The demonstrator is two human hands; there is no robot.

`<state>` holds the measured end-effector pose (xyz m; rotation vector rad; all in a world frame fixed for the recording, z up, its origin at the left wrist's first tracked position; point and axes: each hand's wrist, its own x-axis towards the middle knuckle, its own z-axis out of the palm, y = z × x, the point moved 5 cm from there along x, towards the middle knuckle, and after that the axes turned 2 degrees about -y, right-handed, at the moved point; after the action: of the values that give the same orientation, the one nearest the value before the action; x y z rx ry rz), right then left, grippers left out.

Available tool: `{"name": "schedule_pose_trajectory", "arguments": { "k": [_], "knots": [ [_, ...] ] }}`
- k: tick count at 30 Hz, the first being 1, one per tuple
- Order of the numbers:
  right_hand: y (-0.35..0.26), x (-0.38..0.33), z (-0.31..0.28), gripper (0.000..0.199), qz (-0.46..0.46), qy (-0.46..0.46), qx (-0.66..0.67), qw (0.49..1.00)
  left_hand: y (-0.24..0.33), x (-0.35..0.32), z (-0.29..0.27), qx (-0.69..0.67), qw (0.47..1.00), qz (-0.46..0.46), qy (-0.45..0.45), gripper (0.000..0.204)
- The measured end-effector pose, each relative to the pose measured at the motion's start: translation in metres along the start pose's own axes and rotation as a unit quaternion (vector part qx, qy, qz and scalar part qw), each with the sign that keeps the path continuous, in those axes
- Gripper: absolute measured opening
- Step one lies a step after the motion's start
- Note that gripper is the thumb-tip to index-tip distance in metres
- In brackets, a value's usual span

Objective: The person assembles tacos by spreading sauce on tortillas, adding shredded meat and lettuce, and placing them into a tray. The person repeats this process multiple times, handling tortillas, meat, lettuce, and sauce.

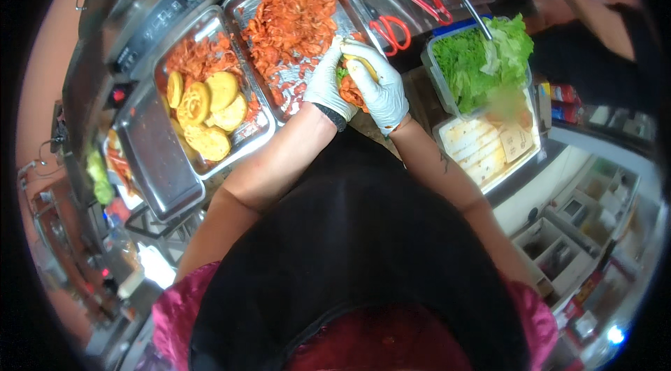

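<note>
My left hand (326, 86) and my right hand (381, 91), both in pale disposable gloves, are closed around a filled bread sandwich (351, 93). Reddish sauced meat and a bit of green leaf show between its yellowish bread halves; my fingers cover much of it. Just beyond my left hand lies a metal tray (347, 18) with a heap of reddish sauced meat (290, 21). Left of that, a smaller metal tray (263, 134) holds more of this meat and several round yellow breads (210, 141). A clear tub of green lettuce (475, 63) stands to my right.
Red-handled scissors (393, 35) and tongs with red grips (419, 4) lie at the back. A stained white tray (475, 151) with a small card sits below the lettuce. Another person's arm (594, 14) is at the upper right. An overlapping metal pan (157, 147) is at left.
</note>
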<state>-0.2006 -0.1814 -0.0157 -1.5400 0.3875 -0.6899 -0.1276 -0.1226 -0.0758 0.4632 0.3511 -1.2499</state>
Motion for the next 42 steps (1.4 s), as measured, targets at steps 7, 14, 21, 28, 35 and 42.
{"name": "schedule_pose_trajectory", "arguments": {
  "k": [7,14,21,28,35,42],
  "knots": [
    [-0.044,-0.064,-0.044,0.046,-0.094,0.021,-0.114,0.989,-0.071,-0.014,0.012,-0.054,0.992,-0.093,-0.068,0.024],
    [-0.059,-0.113,-0.103,0.033,-0.129,0.125,-0.151,0.972,-0.149,-0.028,0.029,0.021,0.998,-0.058,-0.002,0.026],
    [-0.051,-0.156,-0.164,0.030,-0.134,0.211,-0.185,0.950,-0.221,-0.025,0.058,0.066,0.990,-0.123,-0.007,0.020],
    [-0.036,-0.188,-0.222,0.028,-0.056,0.272,-0.170,0.946,-0.290,0.023,0.045,0.118,0.971,-0.208,0.025,0.025],
    [0.008,-0.233,-0.294,0.056,0.029,0.329,-0.186,0.925,-0.377,0.059,0.048,0.233,0.902,-0.347,0.112,0.044],
    [0.068,-0.281,-0.339,0.076,0.155,0.467,0.183,0.851,-0.451,0.091,0.036,0.411,0.773,-0.467,0.123,0.062]
  ]
}}
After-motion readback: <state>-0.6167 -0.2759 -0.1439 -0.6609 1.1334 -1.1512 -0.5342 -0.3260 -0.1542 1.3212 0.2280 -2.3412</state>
